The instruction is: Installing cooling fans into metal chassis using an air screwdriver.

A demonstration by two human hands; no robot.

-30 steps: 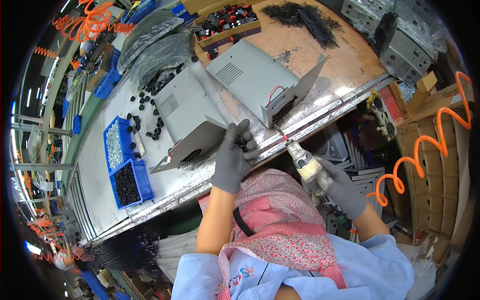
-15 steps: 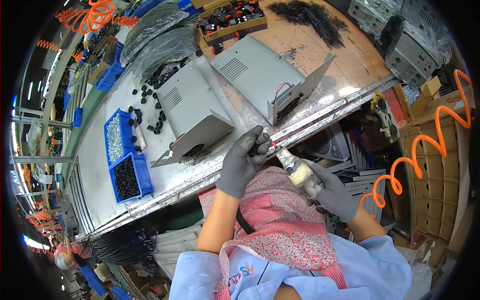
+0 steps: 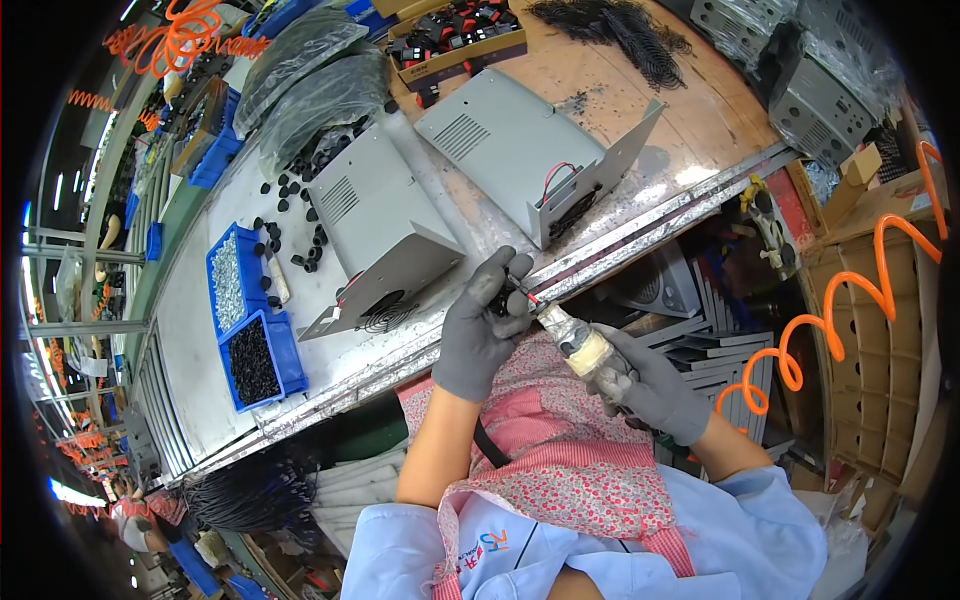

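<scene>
My right hand [image 3: 655, 385], in a grey glove, is wrapped round an air screwdriver [image 3: 585, 352] bound with pale tape. Its reddish tip points up and left, close to the fingers of my left hand [image 3: 478, 335], also gloved in grey. Those fingers are curled round small black parts [image 3: 513, 300], whose exact kind I cannot make out. Beyond my hands, on the bench, stand two bent grey metal housings: a left housing [image 3: 375, 205] with a fan grille [image 3: 388, 312] in its upright panel, and a right housing [image 3: 500, 130] with red wires [image 3: 556, 180] at its panel.
Blue bins [image 3: 262, 362] of black screws and silver fasteners sit at the bench's left. Loose black caps [image 3: 312, 235] lie beside the left housing. A carton [image 3: 460, 55] of red-and-black switches stands at the back. An orange coiled hose [image 3: 790, 370] hangs at right.
Both hands and the screwdriver have shifted slightly left, with the tip still close to my left fingers. The whole view has also moved a little.
</scene>
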